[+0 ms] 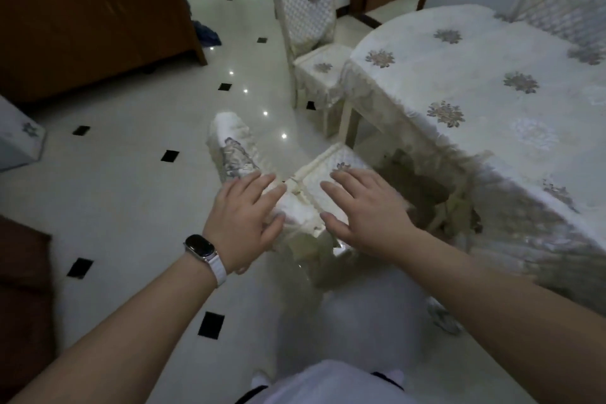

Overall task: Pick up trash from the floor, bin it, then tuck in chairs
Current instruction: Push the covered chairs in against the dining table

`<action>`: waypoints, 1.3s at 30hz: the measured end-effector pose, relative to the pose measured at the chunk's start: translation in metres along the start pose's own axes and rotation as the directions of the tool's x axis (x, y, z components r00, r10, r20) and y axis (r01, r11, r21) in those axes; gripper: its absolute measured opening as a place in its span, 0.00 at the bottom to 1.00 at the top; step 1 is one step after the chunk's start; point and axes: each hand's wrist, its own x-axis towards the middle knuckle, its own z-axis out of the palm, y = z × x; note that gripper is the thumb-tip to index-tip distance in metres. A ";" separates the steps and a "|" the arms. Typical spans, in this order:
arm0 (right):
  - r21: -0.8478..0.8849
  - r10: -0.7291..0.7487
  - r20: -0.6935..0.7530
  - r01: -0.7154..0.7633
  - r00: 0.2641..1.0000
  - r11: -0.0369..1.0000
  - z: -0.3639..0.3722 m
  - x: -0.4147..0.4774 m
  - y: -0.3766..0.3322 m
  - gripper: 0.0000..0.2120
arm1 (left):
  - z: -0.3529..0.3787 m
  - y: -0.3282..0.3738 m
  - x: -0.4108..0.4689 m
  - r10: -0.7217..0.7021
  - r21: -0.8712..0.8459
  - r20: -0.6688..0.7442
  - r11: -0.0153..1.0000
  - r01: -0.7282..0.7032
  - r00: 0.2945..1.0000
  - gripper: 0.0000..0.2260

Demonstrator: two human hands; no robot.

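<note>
3 chairs (303,10) (328,180) (557,10), 1 table (492,92), 2 hands (244,216) (370,210)

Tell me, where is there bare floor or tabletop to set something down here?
The tabletop looks bare under its cloth. Open floor lies between the wooden cabinet and the near chair. It is crowded where the left hand and right hand reach that chair beside the table.
</note>
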 end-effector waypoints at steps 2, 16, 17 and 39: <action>-0.006 -0.043 0.012 0.043 0.999 0.999 0.007 0.028 -0.040 0.24 | -0.015 -0.037 -0.023 -0.011 0.006 -0.037 1.000 0.011 0.999 0.18; 0.020 -0.214 -0.019 0.215 0.977 0.976 0.069 0.175 -0.187 0.23 | -0.049 -0.217 -0.101 -0.176 0.051 -0.099 0.982 0.182 0.979 0.18; 0.019 -0.218 -0.016 0.218 0.976 0.976 0.075 0.183 -0.186 0.23 | -0.046 -0.225 -0.097 -0.178 0.046 -0.094 0.982 0.183 0.980 0.18; 0.002 0.009 0.071 -0.010 0.997 1.000 0.167 0.390 -0.089 0.23 | 0.024 -0.393 0.120 0.029 -0.066 -0.014 0.997 -0.030 0.999 0.18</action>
